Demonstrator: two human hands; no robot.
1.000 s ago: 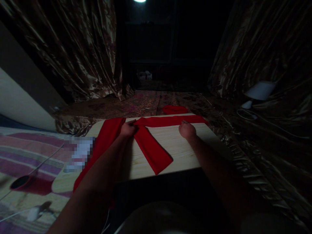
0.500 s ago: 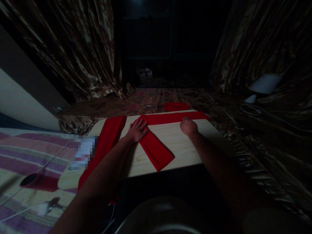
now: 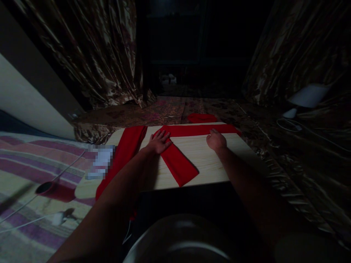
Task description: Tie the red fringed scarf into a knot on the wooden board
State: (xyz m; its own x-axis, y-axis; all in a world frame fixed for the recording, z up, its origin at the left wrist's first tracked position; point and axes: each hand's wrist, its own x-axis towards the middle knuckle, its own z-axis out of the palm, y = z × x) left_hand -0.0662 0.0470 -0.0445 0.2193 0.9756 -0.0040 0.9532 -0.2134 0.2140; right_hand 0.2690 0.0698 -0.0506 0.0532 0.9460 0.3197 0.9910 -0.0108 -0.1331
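Note:
A long red cloth strip (image 3: pixel 192 130) runs along the far edge of a light wooden board (image 3: pixel 203 157). At its left end it turns at an angle, and a tail (image 3: pixel 181 164) slants toward me. My left hand (image 3: pixel 159 141) lies flat with fingers spread, pressing on that bend. Farther right, my right hand (image 3: pixel 217 140) is closed, its curled fingers at the near edge of the strip. The fingertips are dim, but they seem to pinch the cloth. Another red cloth length (image 3: pixel 127 146) lies across the board's left side, partly behind my left forearm.
A red cloth bundle (image 3: pixel 202 118) sits beyond the board's far edge. On the striped bed cover (image 3: pixel 16 157) at left lie a red cylinder (image 3: pixel 59 193), cables and a white plug (image 3: pixel 57 218). A blurred flat item (image 3: pixel 100 162) rests beside the cloth. A white lamp (image 3: pixel 311 95) stands right.
The view has shifted slightly, so the scene sits a little farther right and higher. Both hands keep nearly the same places on the red cloth.

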